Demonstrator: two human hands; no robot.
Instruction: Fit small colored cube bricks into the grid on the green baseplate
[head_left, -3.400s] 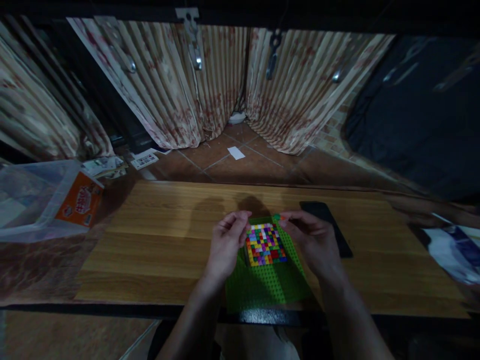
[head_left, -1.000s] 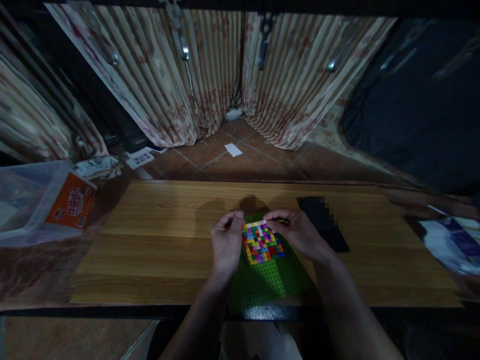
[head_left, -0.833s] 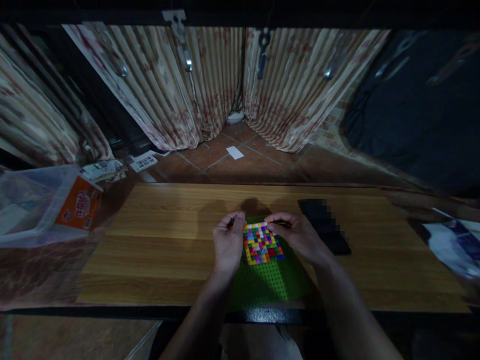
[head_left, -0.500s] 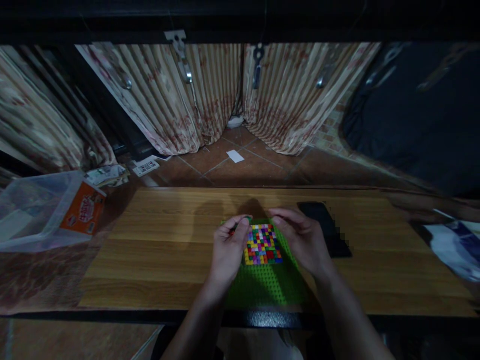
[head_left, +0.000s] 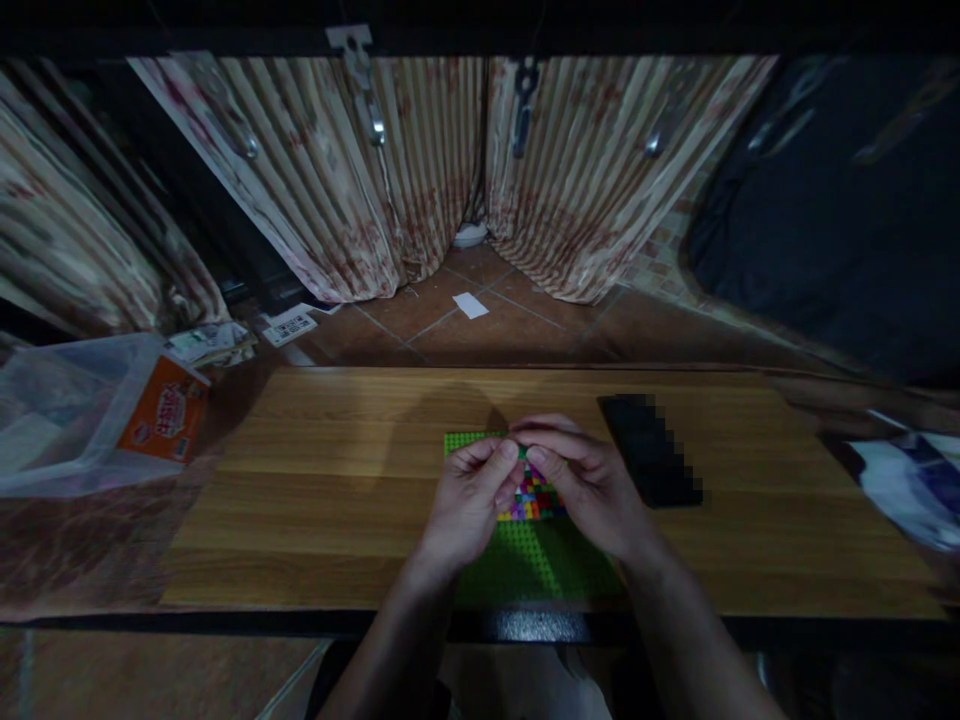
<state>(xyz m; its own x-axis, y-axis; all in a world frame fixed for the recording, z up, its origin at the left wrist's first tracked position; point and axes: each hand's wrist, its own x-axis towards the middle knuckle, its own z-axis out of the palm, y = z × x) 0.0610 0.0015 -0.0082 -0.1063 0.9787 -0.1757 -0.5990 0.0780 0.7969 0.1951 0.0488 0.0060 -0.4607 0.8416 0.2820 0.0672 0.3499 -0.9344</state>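
Observation:
A small green toy brick (head_left: pixel 523 453) is pinched between the fingertips of both my hands, mostly hidden by them. My left hand (head_left: pixel 472 490) is closed on it from the left, thumb against forefinger. From the right, my right hand (head_left: pixel 589 480) meets it with thumb and fingers closed. Both are held above a green studded baseplate (head_left: pixel 532 560) on the wooden table. Under my fingers, a patch of many-coloured bricks (head_left: pixel 536 500) covers part of the baseplate; its upper part is hidden by my hands.
A black phone-like slab (head_left: pixel 649 450) lies right of the baseplate on the wooden table (head_left: pixel 322 500). Left of the table stands a clear plastic box (head_left: pixel 97 440) with an orange label. A white and blue plastic bag (head_left: pixel 911 490) sits at the right. Curtains (head_left: pixel 420 180) hang beyond.
My right hand has moved left to meet my left hand, and the fingertips of both now come together at the green brick. The view has tilted slightly.

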